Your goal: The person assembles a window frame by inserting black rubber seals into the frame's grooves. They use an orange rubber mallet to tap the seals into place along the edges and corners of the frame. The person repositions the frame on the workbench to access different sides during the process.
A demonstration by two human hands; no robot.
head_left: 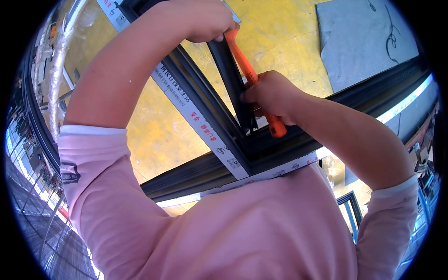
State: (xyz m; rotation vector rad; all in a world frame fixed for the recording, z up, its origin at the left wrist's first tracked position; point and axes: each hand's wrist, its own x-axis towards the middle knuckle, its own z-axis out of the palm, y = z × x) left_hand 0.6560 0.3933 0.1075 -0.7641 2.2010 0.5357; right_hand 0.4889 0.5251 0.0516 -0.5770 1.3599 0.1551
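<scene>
My right hand (275,95) is wrapped round the long orange handle (242,58) of a hand tool, whose lower end sticks out below my fist. The tool's far end is hidden by my left hand, so its kind does not show. A narrow black strip (228,70) slants down beside the handle, and my right fingertips are close against it. At the top, my left hand (207,21) is closed over the strip's upper end, next to the tool; its grip is partly hidden. Both hands are above a black frame (261,147) with white printed protective film (186,105).
Under the frame lies a worn yellow floor (289,46). A grey mat (364,37) with a thin black cord (392,39) is at the far right. Clear plastic-wrapped lengths (58,70) stand at the left. Another dark frame corner (350,200) shows at the lower right.
</scene>
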